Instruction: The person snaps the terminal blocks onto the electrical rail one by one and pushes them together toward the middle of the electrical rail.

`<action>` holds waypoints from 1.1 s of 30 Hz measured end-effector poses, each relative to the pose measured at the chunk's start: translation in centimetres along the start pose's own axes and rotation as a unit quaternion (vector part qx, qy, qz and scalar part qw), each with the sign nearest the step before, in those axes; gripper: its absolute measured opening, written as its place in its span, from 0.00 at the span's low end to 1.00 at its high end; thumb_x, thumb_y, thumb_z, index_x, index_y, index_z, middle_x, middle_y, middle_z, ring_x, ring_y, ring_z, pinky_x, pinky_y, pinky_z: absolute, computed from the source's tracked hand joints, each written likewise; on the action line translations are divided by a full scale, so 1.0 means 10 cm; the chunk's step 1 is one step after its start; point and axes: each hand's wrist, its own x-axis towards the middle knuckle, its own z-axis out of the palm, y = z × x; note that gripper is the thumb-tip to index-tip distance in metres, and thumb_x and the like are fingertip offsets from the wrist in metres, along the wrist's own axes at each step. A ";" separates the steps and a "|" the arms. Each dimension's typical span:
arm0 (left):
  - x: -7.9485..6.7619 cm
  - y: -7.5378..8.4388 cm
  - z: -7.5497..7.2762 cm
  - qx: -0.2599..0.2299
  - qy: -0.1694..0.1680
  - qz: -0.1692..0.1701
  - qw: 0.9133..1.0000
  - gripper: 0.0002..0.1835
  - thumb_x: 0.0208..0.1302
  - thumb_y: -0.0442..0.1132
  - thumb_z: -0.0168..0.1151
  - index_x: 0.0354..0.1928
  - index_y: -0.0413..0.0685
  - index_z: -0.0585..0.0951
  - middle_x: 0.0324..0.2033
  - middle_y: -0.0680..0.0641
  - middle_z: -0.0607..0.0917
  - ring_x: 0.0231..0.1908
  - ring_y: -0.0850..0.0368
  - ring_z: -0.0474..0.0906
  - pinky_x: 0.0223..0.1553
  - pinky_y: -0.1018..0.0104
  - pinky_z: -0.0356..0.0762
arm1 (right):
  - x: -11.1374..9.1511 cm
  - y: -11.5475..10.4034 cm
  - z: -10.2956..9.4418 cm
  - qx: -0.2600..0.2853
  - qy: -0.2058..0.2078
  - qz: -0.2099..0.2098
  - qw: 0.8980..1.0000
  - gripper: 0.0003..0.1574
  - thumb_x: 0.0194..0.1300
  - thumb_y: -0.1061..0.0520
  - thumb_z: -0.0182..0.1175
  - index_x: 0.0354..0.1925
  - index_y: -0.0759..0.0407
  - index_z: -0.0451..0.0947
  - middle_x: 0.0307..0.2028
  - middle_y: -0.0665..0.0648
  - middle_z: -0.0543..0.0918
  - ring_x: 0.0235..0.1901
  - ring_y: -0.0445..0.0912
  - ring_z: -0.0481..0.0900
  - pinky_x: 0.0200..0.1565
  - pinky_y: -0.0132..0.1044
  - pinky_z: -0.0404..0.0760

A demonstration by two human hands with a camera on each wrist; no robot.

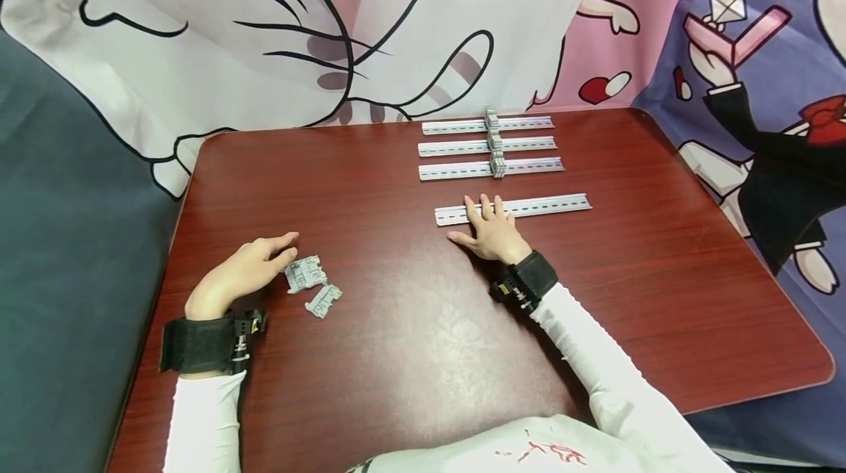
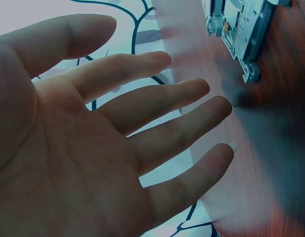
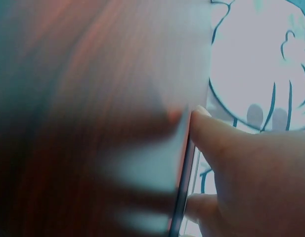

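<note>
Reddish-brown wood-grain table (image 1: 410,355), silvery rails (image 1: 551,204), grey blocks (image 1: 305,274)

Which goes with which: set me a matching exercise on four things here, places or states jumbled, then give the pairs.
Column one:
1. Right hand
2. Loose grey pieces
3. Three far rails
4. Wristbands

Column two:
A. Crossed by mounted grey pieces
B. Black, strapped on
C. Fingers laid across the nearest rail
D. On the table, near the left hand

Pairs: 1-C; 2-D; 3-A; 4-B.
</note>
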 end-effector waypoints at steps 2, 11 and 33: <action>0.00 0.01 0.00 0.003 0.002 -0.001 1.000 0.29 0.74 0.41 0.46 0.70 0.30 0.60 0.66 0.27 0.66 0.66 0.30 0.62 0.62 0.35 0.62 | 0.03 -0.10 0.01 -0.001 -0.007 0.003 1.000 0.53 0.68 0.31 0.48 0.77 0.56 0.43 0.74 0.71 0.48 0.74 0.68 0.40 0.68 0.68 0.49; 0.08 0.14 0.04 0.047 0.049 0.032 0.997 0.30 0.61 0.35 0.62 0.64 0.30 0.70 0.60 0.28 0.74 0.59 0.34 0.72 0.56 0.41 0.71 | 0.10 -0.39 0.01 -0.023 -0.033 0.012 0.999 0.53 0.68 0.29 0.46 0.78 0.50 0.39 0.76 0.66 0.45 0.75 0.64 0.38 0.71 0.61 0.47; 0.12 0.55 0.45 0.169 0.047 -0.043 0.984 0.23 0.33 0.38 0.83 0.31 0.45 0.78 0.37 0.39 0.71 0.43 0.42 0.63 0.37 0.55 0.70 | 0.27 -0.64 0.02 -0.003 -0.048 -0.057 0.997 0.50 0.70 0.29 0.41 0.77 0.55 0.44 0.75 0.66 0.49 0.75 0.66 0.41 0.72 0.59 0.49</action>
